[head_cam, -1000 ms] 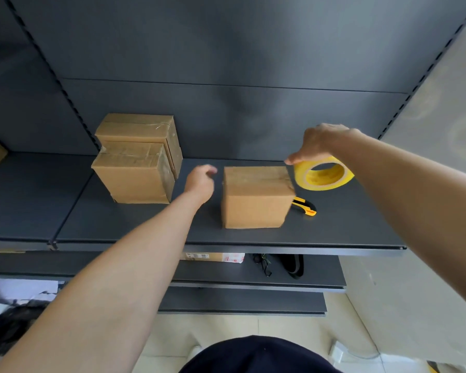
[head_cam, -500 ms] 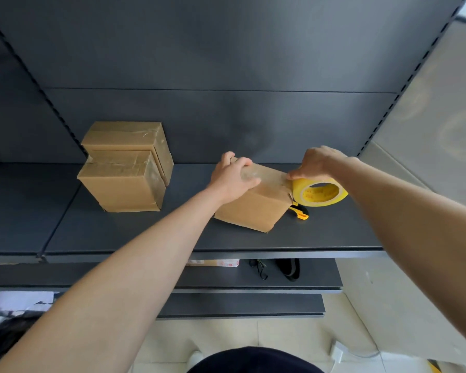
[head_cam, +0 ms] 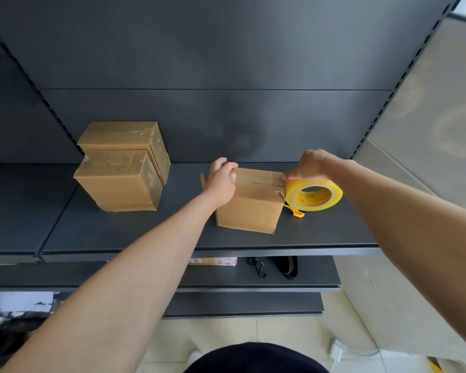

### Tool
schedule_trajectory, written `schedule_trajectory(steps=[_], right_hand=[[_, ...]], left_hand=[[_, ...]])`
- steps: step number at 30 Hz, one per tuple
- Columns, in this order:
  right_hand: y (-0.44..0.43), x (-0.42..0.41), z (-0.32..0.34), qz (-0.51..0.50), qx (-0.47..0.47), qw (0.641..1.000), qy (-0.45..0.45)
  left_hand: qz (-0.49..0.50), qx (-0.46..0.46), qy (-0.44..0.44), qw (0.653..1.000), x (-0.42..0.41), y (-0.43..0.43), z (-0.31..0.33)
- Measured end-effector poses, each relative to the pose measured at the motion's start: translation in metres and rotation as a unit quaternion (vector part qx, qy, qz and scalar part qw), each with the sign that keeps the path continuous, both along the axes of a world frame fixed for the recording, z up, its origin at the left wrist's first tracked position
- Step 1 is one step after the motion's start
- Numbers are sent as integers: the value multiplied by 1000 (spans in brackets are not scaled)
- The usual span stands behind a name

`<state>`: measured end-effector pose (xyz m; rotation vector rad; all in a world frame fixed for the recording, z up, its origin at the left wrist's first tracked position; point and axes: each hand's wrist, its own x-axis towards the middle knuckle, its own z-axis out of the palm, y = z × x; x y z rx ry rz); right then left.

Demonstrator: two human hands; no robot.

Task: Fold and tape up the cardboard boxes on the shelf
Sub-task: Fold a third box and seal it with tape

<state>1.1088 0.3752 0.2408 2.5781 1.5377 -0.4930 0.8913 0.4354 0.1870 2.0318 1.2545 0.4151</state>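
A small cardboard box (head_cam: 249, 208) stands on the dark shelf (head_cam: 119, 235), its top flaps closed with a seam running across. My left hand (head_cam: 219, 181) grips the box's top left edge, fingers curled over it. My right hand (head_cam: 311, 165) holds a yellow tape roll (head_cam: 314, 196) at the box's top right corner, thumb pressing at the corner. Clear tape lies along the top near that corner.
Two taped cardboard boxes (head_cam: 121, 168) are stacked at the left of the shelf. A yellow box cutter (head_cam: 296, 212) lies behind the tape roll. Lower shelves hold a labelled carton (head_cam: 213, 261) and black cords (head_cam: 285, 266).
My left hand moved from beside the box onto its top left edge. The box tilted and turned, then settled flat. My right hand brought the tape roll down to the box's top right corner.
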Motion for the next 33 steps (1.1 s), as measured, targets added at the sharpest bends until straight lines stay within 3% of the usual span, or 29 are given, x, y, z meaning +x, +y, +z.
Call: schedule_trajectory(steps=[2,10,21,24,26,30,33], right_hand=[[-1,0,-2,-2,-3,1000,2],[-6,1,-6,-7,-17,1000,15],[-7,3,-14,-20,-27,998,57],[-6,1,-14,-19,-28,997,65],[-6,-2,-15,-14,-28,997,66],[-5,-10,-16,-13,-24,997,67],[-8,-10,-15,-9,-24,996,84]], left_hand=[[-39,62,43,996,5,-1,1],[-114,119,142,976,9,-3,-4],[-37,94,13,995,9,1,-12],[-52,157,124,978,13,-2,-4],[-83,190,152,966,18,-6,0],[-247,89,197,945,23,-15,5],[-280,104,265,917,24,-11,7]])
